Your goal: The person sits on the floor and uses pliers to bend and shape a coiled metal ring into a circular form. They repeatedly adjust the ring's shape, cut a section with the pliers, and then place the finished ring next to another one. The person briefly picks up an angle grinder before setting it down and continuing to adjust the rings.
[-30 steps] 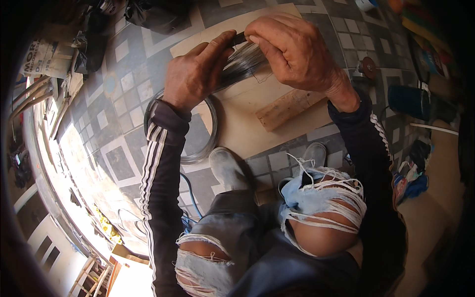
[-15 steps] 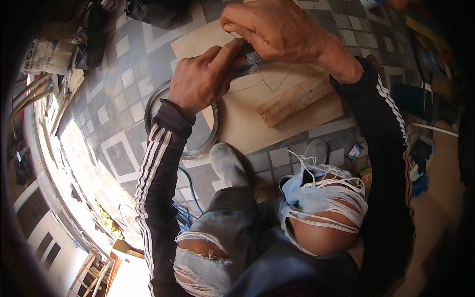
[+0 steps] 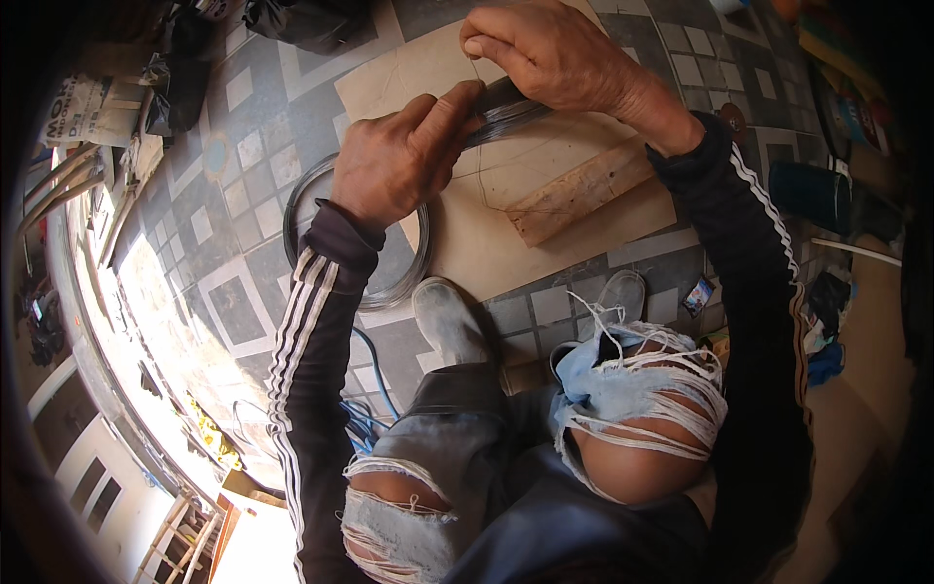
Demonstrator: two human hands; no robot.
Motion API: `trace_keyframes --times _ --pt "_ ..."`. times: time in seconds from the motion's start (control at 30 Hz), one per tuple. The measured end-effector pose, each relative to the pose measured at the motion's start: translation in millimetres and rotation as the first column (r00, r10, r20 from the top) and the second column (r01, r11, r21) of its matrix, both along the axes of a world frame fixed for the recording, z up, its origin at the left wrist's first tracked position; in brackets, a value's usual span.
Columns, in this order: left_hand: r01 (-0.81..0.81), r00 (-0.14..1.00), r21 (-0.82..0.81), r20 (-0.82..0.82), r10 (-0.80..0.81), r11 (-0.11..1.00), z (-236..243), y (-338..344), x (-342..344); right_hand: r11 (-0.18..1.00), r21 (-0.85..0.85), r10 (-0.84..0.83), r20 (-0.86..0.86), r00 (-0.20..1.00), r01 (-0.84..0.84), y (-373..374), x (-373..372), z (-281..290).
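Observation:
My left hand is closed, with thumb and forefinger pinched on a thin wire. Just above and to its right, my right hand is also closed, its fingertips pinching the same strand a short way off. Beneath both hands runs a bundle of dark metal wire, partly covered by them. A round coil of wire lies on the floor below my left wrist; whether it joins the bundle is hidden. One loose strand loops down toward a wooden block.
The block rests on a brown cardboard sheet over the patterned tile floor. My boots are close to its near edge. A blue cable lies by my left leg, and black bags are at the far left.
My right hand has shifted slightly right, widening the gap to my left hand and uncovering more of the wire bundle. The loose strand has moved left. My left hand is almost still.

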State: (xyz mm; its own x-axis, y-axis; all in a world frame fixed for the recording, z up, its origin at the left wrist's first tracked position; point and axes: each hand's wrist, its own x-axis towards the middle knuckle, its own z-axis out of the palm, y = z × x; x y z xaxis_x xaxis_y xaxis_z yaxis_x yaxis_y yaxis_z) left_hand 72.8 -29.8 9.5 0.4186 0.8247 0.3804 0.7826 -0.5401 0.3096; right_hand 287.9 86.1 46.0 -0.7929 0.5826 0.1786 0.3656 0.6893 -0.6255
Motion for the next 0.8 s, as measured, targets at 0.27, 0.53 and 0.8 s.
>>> trace_keyframes --times 0.27,0.53,0.8 --pt "0.026 0.995 -0.001 -0.092 -0.026 1.0 4 -10 13 0.793 -0.588 0.388 0.292 0.874 -0.156 37 -2 -31" --pt "-0.043 0.971 -0.159 0.224 0.079 0.986 6 4 -1 0.973 0.025 -0.215 -0.244 0.946 0.228 13 6 -16" --pt "-0.079 0.967 -0.168 0.227 0.117 0.983 6 15 -1 0.952 -0.005 -0.265 -0.517 0.814 0.307 -67 -23 -87"
